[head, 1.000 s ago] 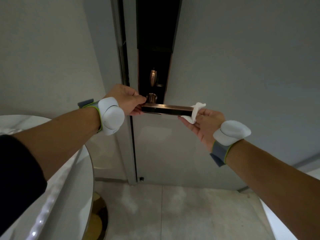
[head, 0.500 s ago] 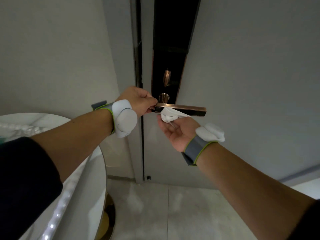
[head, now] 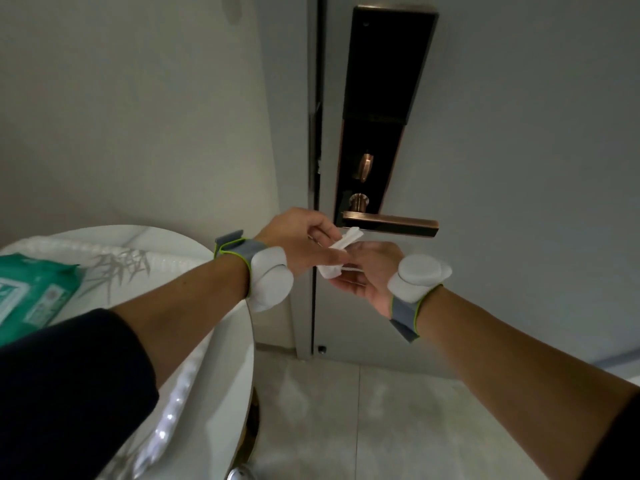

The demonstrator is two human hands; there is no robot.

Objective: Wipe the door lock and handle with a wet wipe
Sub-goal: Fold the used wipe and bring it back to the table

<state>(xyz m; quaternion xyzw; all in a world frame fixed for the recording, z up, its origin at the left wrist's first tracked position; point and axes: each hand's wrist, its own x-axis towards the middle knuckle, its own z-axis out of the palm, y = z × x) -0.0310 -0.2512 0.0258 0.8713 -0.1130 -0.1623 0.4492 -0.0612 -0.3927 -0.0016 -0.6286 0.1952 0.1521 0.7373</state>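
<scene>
A tall black lock plate [head: 382, 81] with copper trim sits on the grey door, with a small copper thumb-turn [head: 364, 167] on it. Below it the copper lever handle [head: 391, 223] points right, and no hand touches it. Just under the handle's left end, a crumpled white wet wipe [head: 341, 245] is held between both hands. My left hand [head: 304, 240] pinches its upper part. My right hand [head: 367, 271], palm up, holds its lower part.
A round white marble table [head: 221, 358] stands at the left, close to the door frame, with a green pack of wet wipes [head: 31, 296] on it. The light tiled floor [head: 363, 420] lies below. The dark door gap [head: 316, 168] runs left of the lock.
My left hand has let go of the handle's base and taken hold of the wipe. My right hand has dropped from under the handle. The view has tilted up, and the wipes pack now shows.
</scene>
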